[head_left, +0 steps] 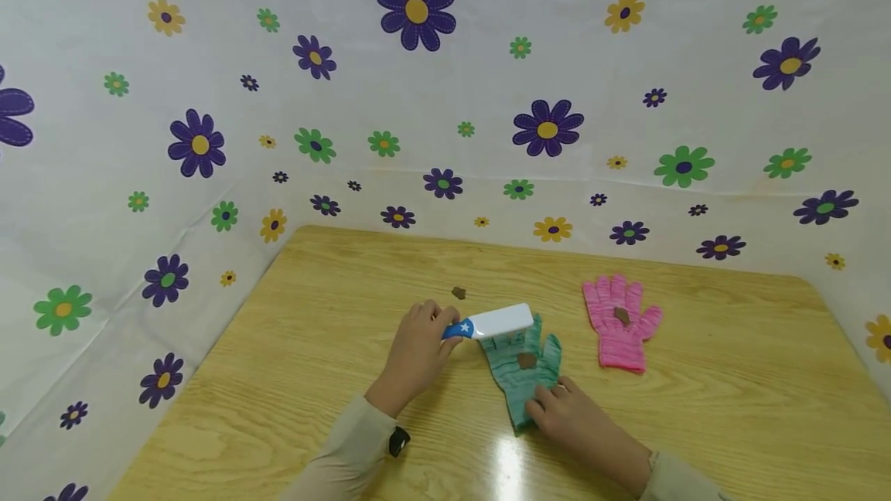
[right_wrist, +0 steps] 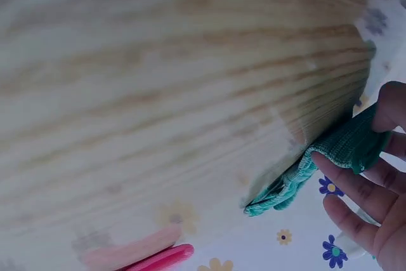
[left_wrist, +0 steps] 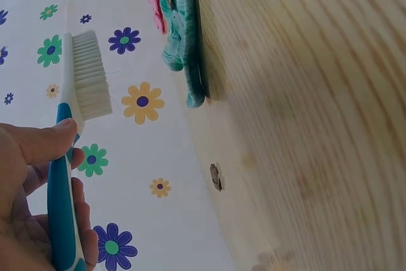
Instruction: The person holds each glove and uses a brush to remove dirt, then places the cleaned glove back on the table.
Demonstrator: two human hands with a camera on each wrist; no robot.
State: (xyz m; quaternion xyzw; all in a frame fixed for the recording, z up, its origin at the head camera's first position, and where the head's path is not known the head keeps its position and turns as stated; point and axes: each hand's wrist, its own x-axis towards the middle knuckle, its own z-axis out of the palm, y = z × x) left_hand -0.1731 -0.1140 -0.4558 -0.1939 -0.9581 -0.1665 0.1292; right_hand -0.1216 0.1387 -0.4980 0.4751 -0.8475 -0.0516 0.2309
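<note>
My left hand (head_left: 418, 342) grips a brush (head_left: 501, 321) by its blue handle, thumb along one side in the left wrist view. The brush's white bristles (left_wrist: 91, 75) point toward the table, above the finger end of a teal knitted glove (head_left: 511, 391); contact cannot be told. That glove lies flat with a brown patch (head_left: 527, 360) on its palm side up. At its cuff, my right hand (head_left: 574, 424) pinches the knit (right_wrist: 347, 141) between thumb and fingers, as the right wrist view shows.
A pink glove (head_left: 622, 352) bearing a brown patch (head_left: 622, 316) lies to the right. Behind the left hand, a small brown piece (head_left: 459, 293) rests on the wooden table (head_left: 313, 315). Flower-printed white sheeting (head_left: 473, 83) stands along the table's back and sides.
</note>
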